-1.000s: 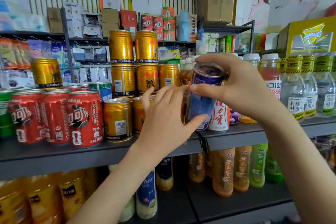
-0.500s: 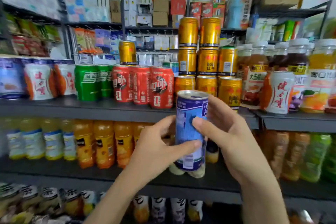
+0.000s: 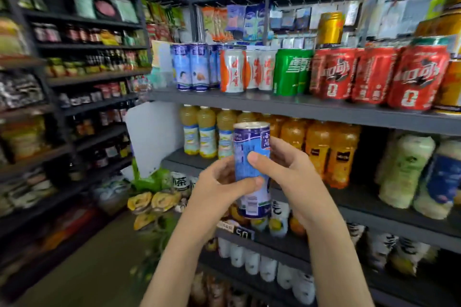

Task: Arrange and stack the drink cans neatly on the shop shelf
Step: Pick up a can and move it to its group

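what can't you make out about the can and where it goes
Head view, blue can: print smeared by motion; left hand and right hand cover its middle.
Head view, row of blue cans: front cans hide any gap behind.
Head view, gold can: cut off by the right edge.
Head view, side rack: goods blurred.

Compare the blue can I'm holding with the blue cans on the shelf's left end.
The held blue can is gripped by the left hand and right hand below the shelf; the shelved blue cans stand on it. The held blue can is single; the shelved blue cans are grouped. Both are slim, upright, blue.
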